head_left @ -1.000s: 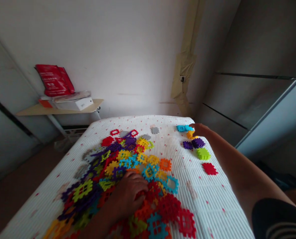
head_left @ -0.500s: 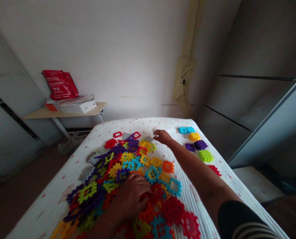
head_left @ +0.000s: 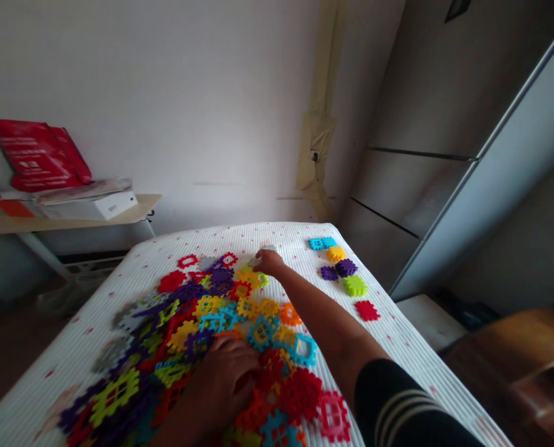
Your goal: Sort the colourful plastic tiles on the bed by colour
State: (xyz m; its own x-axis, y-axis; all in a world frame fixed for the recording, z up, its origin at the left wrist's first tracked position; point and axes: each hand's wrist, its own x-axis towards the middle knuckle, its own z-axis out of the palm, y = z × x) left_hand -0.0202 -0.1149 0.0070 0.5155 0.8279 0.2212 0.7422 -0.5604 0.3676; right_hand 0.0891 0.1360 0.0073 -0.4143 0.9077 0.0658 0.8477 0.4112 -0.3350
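A heap of colourful plastic interlocking tiles (head_left: 207, 304) with notched edges covers the left and middle of the bed. Some tiles are solid, others window-like frames. My left hand (head_left: 230, 375) lies over the near middle of the heap, fingers loosely bent and thumb apart, gripping no tile that I can see. Stretched out to the far edge of the heap, my right hand (head_left: 271, 262) has its fingers closed on a grey tile (head_left: 254, 262), partly hidden by them. A second pale grey tile (head_left: 269, 247) shows just behind that hand.
Along the bed's right side sit blue tiles (head_left: 322, 243), a yellow stack (head_left: 336, 254), purple stacks (head_left: 346, 267), a green stack (head_left: 355, 285) and a red tile (head_left: 367, 310). A small table (head_left: 144, 208) with a red bag (head_left: 39, 155) stands left; a wardrobe (head_left: 398, 180) stands right.
The view has turned to the right. My right hand has shifted slightly toward the heap and closed on the grey tile. My left hand stays on the heap.
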